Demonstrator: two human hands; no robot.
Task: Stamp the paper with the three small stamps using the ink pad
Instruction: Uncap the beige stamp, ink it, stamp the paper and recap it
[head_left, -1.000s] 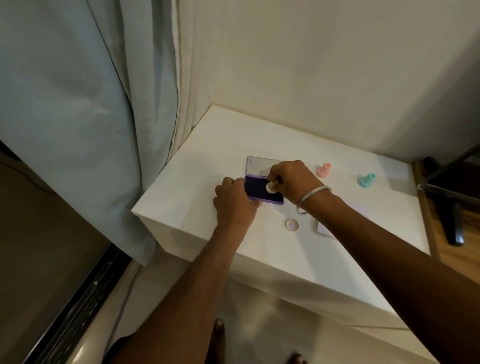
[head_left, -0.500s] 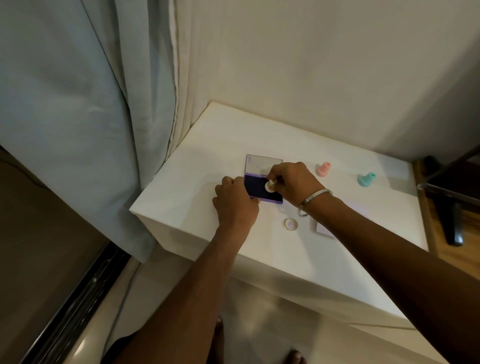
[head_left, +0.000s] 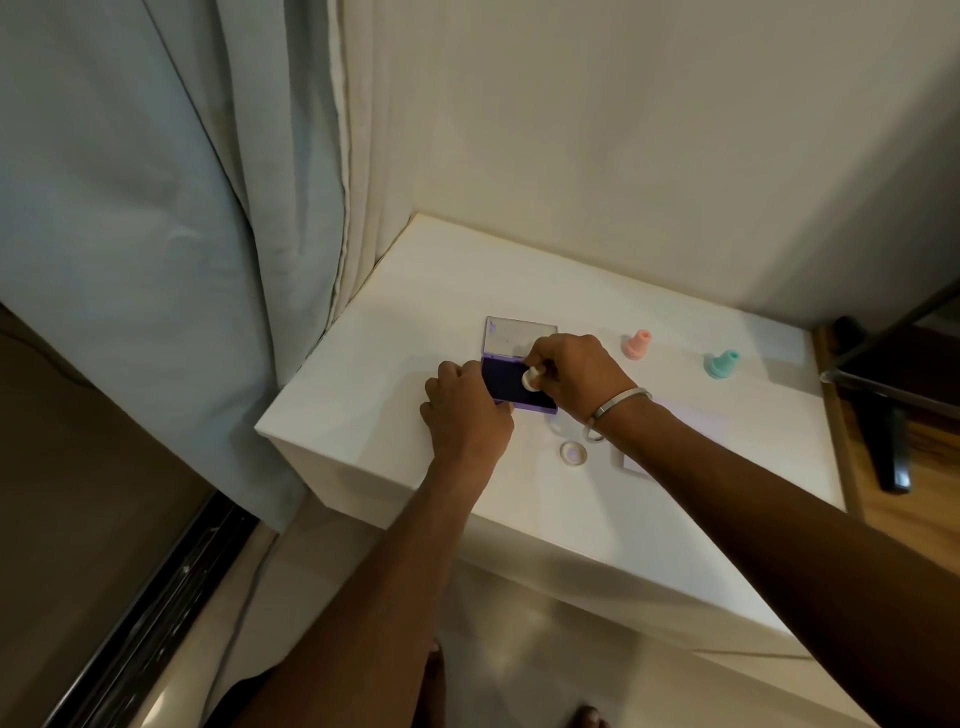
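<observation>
A purple ink pad (head_left: 501, 384) lies open on the white table (head_left: 395, 364), its clear lid (head_left: 519, 335) folded back. My right hand (head_left: 576, 376) grips a small cream stamp (head_left: 532, 378) and holds it down on the dark pad. My left hand (head_left: 467, 410) rests on the pad's near left edge and holds it. A pink stamp (head_left: 637, 344) and a teal stamp (head_left: 721, 364) stand upright further right. A white paper (head_left: 635, 463) shows as a corner under my right forearm. A small round cap (head_left: 573, 453) lies near the paper.
A grey curtain (head_left: 156, 234) hangs at the left, touching the table's left side. A wall rises behind the table. Dark furniture legs (head_left: 891, 441) stand on the wooden floor at the right. The table's near edge drops to a tiled floor.
The camera view has shifted slightly. The cream stamp has tilted a little on the pad; both hands stay at the ink pad.
</observation>
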